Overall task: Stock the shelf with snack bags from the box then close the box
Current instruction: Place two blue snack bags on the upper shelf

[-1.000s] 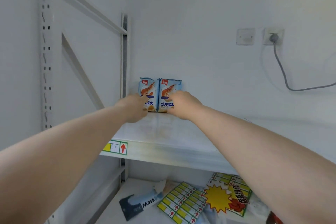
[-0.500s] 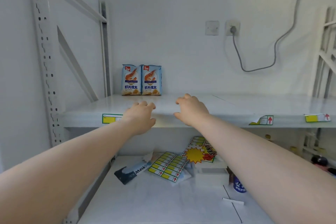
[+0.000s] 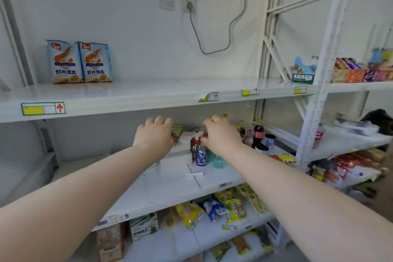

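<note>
Bags stocked: we counted two light-blue shrimp-chip bags (image 3: 64, 61), glossy foil with a prawn picture. They stood upright side by side, touching each other.

Where they sat: at the far left end of the top white metal shelf (image 3: 148, 91), pushed back toward the wall, above the yellow price label (image 3: 42, 108) on the front edge.

Left hand (image 3: 154, 136): palm down, fingers loosely curled, nothing in it. It hovered below the top board, in front of the middle shelf (image 3: 170, 185).

Right hand (image 3: 221, 134): same deal, relaxed and empty, near the left one. It overlapped a blue Pepsi can (image 3: 201, 156) in our view, but as far as we could see it had no hold on it.

Box: nowhere in our view, so we couldn't tell whether it was open or how many bags it held.

Done so far: honestly just the start, we figured. Only the one pair was up, and it took only the left end of that board.

Still to do: we reckoned more bags had to come out of the box and line up to the right of the pair. Closing the flaps came after that, and nothing showed it had happened.

Next move, our guess: with both hands free, go to the box and grab the next couple of bags.
</note>
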